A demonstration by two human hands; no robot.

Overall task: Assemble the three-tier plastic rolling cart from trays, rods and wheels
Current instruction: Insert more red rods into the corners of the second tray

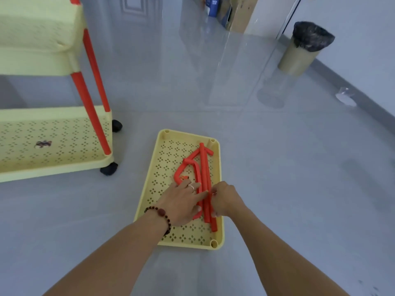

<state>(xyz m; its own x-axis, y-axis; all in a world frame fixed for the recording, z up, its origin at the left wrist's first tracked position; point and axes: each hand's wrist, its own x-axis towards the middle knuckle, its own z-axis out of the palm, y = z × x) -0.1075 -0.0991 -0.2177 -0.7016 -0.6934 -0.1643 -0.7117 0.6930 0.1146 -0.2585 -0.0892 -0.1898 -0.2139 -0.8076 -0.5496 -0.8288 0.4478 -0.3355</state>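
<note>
Already upright at far left: a cart (53, 133), yellow tiers joined by red posts, black wheels (109, 168) under the lowest tier. Whether this cart is finished, or belongs to the job at all, cannot be told. On the grey floor (277, 189) mid-frame, well apart from it: a loose yellow tray (156, 165), perforated, sockets open at its corners, long axis running away from the wearer with a slight lean rightward. Inside the tray: a bundle of red rods (204, 167), the straight ones lying along that same axis, a bent handle piece (181, 167) just left of them, something small and orange inside its loop, too blurred to name. Near ends of the rods directly under both hands, so neither needs to travel. Left hand (181, 201), beaded bracelet at the wrist, spread flat, fingers resting across the rods, not closed. Right hand (224, 199) curled, pinching at the rightmost rods from the side; a full grip cannot be confirmed. Judged stage: sorting rods before seating any in the corner sockets.
</note>
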